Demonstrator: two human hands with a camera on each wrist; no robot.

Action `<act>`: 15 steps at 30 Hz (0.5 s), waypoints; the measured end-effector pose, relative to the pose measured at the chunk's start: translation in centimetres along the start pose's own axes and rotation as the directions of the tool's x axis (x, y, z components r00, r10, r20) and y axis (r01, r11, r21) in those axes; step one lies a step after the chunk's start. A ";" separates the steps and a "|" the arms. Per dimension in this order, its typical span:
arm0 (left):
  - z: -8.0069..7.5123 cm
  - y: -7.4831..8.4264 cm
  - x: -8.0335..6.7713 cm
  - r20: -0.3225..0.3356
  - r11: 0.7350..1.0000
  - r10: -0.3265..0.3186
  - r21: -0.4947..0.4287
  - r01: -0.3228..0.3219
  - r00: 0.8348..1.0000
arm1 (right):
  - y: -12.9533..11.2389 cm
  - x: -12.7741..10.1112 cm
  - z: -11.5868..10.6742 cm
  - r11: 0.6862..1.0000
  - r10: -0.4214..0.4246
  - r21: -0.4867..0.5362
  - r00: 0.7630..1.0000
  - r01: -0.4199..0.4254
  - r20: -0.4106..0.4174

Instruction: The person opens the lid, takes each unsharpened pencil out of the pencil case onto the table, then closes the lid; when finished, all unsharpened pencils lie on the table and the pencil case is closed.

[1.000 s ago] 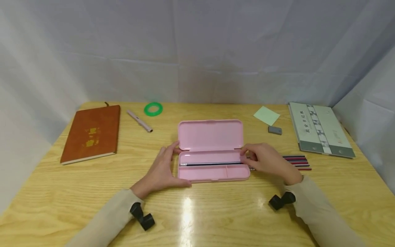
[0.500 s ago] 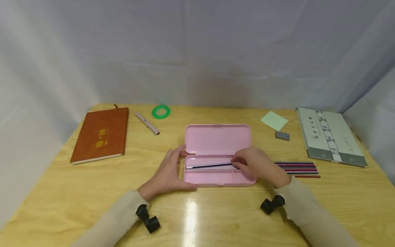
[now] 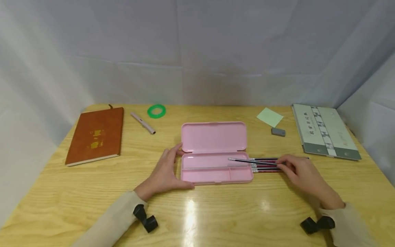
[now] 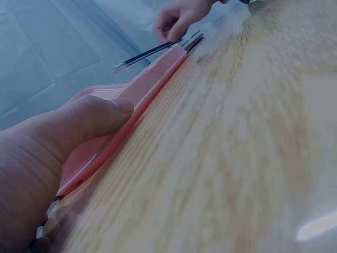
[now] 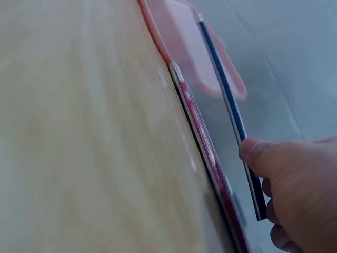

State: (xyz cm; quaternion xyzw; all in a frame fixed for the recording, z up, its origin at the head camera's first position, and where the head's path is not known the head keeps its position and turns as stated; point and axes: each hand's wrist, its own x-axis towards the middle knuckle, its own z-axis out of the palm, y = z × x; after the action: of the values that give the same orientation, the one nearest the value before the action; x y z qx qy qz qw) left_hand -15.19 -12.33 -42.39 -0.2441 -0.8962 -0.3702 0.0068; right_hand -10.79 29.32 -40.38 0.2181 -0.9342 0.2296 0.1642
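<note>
Head view shows an open pink pencil case (image 3: 214, 161) lying flat at the middle of the wooden table (image 3: 197, 206), its lid folded back toward the far side so the tray faces up; the left hand (image 3: 165, 171) rests with straight fingers against the case's left end, thumb along the near edge, which looks like bracing so the case cannot slide; the right hand (image 3: 300, 173), on the table just right of the case, pinches a dark pencil (image 3: 251, 161) between thumb and fingers, its far tip poking over the tray's right end, tilted slightly above the rim; beneath it a row of red and dark pencils (image 3: 266, 166) lies side by side, touching the case's right end, close for easy picking; right wrist view confirms the thumb pressed on the pencil (image 5: 231, 113); a brown notebook (image 3: 94, 135) lies far left, well apart.
</note>
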 end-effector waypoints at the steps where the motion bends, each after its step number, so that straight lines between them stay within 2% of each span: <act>1: 0.0 0.0 0.1 -0.001 1.000 0.001 0.001 -0.001 1.000 | 0.6 -0.9 -0.5 1.000 0.020 -0.005 1.000 -0.020 -0.010; 5: -0.1 -0.1 0.2 -0.004 1.000 0.002 -0.004 -0.002 1.000 | 2.3 -4.2 -2.2 0.995 0.099 -0.014 0.995 -0.100 -0.022; 8: -0.1 0.0 0.1 -0.004 1.000 -0.001 -0.010 0.001 1.000 | 3.1 -5.9 -3.0 0.993 0.120 -0.004 0.993 -0.120 -0.017; 12: -0.1 0.0 -0.1 -0.005 1.000 0.002 -0.009 -0.002 1.000 | 3.7 -7.0 -3.3 0.991 0.132 -0.016 0.991 -0.132 0.009; 15: 0.0 0.1 0.0 -0.003 1.000 0.007 -0.010 -0.007 1.000 | 3.9 -6.9 -3.1 0.991 0.132 -0.037 0.991 -0.132 0.002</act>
State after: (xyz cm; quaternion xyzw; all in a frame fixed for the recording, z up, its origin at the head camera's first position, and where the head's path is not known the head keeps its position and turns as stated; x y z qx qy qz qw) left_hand -15.15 -12.33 -42.32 -0.2466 -0.8935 -0.3751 0.0084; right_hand -6.19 36.28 -42.01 0.1534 -0.9510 0.2223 0.1505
